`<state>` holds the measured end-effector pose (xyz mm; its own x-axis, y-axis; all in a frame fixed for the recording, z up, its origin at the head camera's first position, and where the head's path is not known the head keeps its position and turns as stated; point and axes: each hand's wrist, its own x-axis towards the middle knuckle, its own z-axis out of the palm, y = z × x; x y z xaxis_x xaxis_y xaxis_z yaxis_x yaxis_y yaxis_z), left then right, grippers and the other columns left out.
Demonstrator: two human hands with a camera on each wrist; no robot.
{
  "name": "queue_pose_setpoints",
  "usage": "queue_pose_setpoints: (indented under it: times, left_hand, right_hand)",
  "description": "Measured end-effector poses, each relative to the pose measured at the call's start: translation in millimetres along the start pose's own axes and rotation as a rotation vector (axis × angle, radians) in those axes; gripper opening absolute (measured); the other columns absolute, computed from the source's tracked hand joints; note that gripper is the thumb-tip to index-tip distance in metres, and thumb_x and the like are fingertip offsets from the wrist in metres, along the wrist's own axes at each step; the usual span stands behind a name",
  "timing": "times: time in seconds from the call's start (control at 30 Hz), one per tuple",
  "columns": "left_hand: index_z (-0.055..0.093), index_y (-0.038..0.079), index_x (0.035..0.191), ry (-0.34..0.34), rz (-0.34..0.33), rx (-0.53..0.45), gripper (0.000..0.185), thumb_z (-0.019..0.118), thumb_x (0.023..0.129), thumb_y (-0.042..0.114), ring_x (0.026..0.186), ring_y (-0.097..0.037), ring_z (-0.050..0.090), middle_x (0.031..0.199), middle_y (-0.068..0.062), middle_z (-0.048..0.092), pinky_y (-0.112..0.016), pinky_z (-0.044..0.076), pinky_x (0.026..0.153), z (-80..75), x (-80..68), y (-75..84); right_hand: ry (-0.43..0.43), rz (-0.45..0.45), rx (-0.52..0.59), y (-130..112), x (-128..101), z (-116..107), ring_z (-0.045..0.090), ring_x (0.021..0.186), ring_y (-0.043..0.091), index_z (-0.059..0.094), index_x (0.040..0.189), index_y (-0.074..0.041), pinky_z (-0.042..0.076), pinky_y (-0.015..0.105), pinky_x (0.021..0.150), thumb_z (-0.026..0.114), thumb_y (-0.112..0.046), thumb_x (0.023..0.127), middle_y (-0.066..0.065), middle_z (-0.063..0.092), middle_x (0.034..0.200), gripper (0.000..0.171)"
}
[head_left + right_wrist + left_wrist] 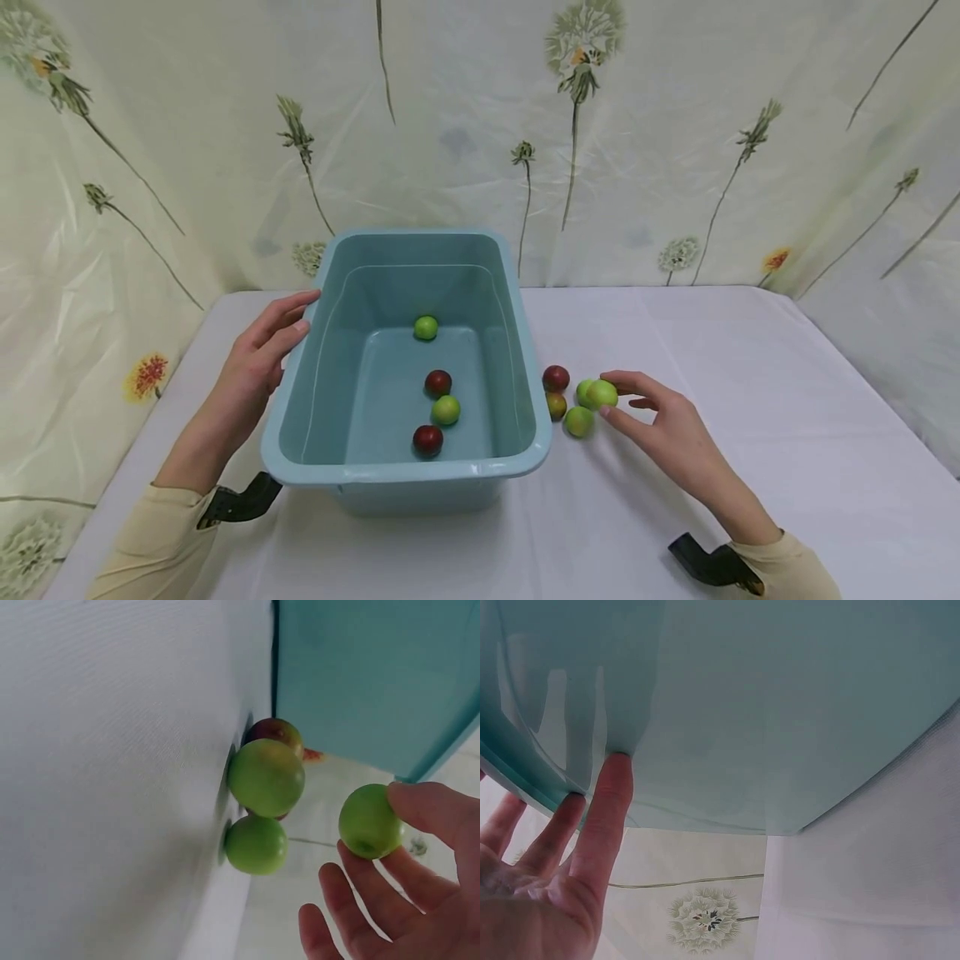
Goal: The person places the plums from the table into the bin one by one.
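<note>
A light blue plastic tub (300,400) stands in the middle of the white table, with several small red and green fruits (438,382) lying in it. My left hand (281,329) lies with straight fingers against the tub's left outer wall (727,712); in the left wrist view the fingertips (619,761) touch the wall under the rim. My right hand (622,402) pinches a green fruit (603,393) between thumb and fingers just above the table, right of the tub. The right wrist view shows that same green fruit (370,821) in the fingertips.
Loose fruits lie on the table by the tub's right wall: a red one (556,377), a reddish-yellow one (556,406) and a green one (578,422); two green fruits (266,776) show in the right wrist view. A flower-printed plastic sheet (675,125) hangs behind.
</note>
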<state>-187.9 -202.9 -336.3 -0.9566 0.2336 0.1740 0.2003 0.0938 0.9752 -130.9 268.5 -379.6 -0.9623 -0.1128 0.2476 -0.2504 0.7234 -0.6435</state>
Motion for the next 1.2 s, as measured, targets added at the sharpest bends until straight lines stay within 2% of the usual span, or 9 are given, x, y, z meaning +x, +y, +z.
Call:
queue_pose_setpoints:
  times: [0.2, 0.5, 0.73, 1.03, 1.2]
  left_hand:
    - [0.044, 0.025, 0.148, 0.006, 0.000, 0.002, 0.045, 0.046, 0.104, 0.037, 0.116, -0.022, 0.054, 0.147, -0.009, 0.040, -0.031, 0.053, 0.082, -0.1, 0.5, -0.8]
    - [0.044, 0.024, 0.147, 0.004, 0.013, -0.023, 0.044, 0.047, 0.104, 0.034, 0.112, -0.021, 0.058, 0.145, -0.010, 0.041, -0.032, 0.054, 0.080, -0.2, 1.2, -2.6]
    - [0.044, 0.024, 0.147, 0.003, 0.011, -0.027, 0.044, 0.048, 0.104, 0.034, 0.110, -0.020, 0.059, 0.146, -0.010, 0.041, -0.031, 0.054, 0.080, -0.9, 1.0, -3.1]
    - [0.044, 0.025, 0.147, 0.012, 0.011, -0.011, 0.045, 0.047, 0.104, 0.035, 0.112, -0.020, 0.058, 0.148, -0.011, 0.039, -0.030, 0.054, 0.081, -0.3, 0.8, -3.7]
    - [0.044, 0.024, 0.148, 0.010, 0.010, -0.009, 0.045, 0.047, 0.104, 0.036, 0.114, -0.021, 0.057, 0.148, -0.010, 0.039, -0.030, 0.053, 0.081, -0.1, 0.9, -2.7]
  right_hand:
    - [-0.015, -0.009, 0.033, -5.7, 8.2, 5.0, 0.057, 0.112, 0.028, 0.060, 0.129, -0.011, 0.044, 0.052, 0.093, 0.070, -0.026, 0.093, 0.005, 0.062, 0.126, 0.041]
    - [0.015, -0.028, 0.062, -15.7, 17.6, 9.4, 0.057, 0.111, 0.031, 0.061, 0.129, -0.014, 0.045, 0.055, 0.090, 0.070, -0.034, 0.092, 0.002, 0.063, 0.125, 0.043]
    - [0.056, -0.074, 0.088, -24.4, 25.5, 13.6, 0.057, 0.107, 0.007, 0.064, 0.125, -0.025, 0.043, 0.034, 0.090, 0.069, -0.033, 0.093, -0.010, 0.066, 0.114, 0.033]
    - [0.075, -0.117, 0.163, -35.0, 38.6, 18.5, 0.056, 0.109, 0.007, 0.064, 0.125, -0.022, 0.043, 0.041, 0.091, 0.069, -0.029, 0.094, -0.007, 0.066, 0.115, 0.032]
    - [0.080, -0.094, 0.213, -40.6, 43.6, 19.6, 0.056, 0.109, 0.015, 0.063, 0.126, -0.022, 0.043, 0.046, 0.090, 0.068, -0.032, 0.095, -0.005, 0.064, 0.115, 0.033]
